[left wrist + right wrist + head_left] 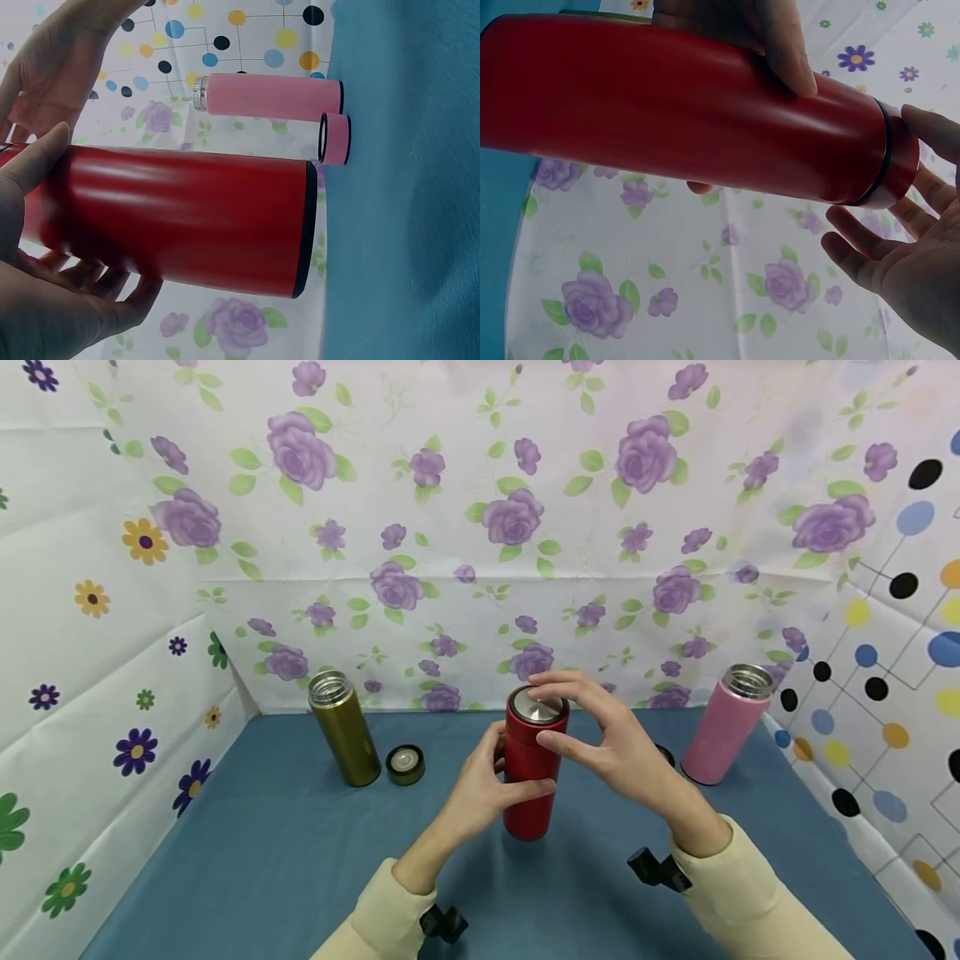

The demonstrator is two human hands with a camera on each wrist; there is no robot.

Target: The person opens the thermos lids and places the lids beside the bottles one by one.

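Observation:
My left hand [487, 781] grips the body of an upright red thermos [528, 777], thumb on the near side. The thermos seems to hang just off the table, its black base showing in the left wrist view. Its lid [538, 708] has a silvery top and is on the bottle; a dark ring [889, 154] runs below it. Around the lid my right hand [626, 752] spreads its fingers, thumb close to the near side and a finger over the top. Whether they touch the lid is hard to tell.
A lidless olive-gold thermos [347, 731] stands back left, its cap [405, 763] beside it. Back right stands a lidless pink thermos [726, 727]; its pink cap [337, 139] lies near it. Blue cloth [300, 860] covers the table, with patterned sheets [465, 627] behind and at both sides.

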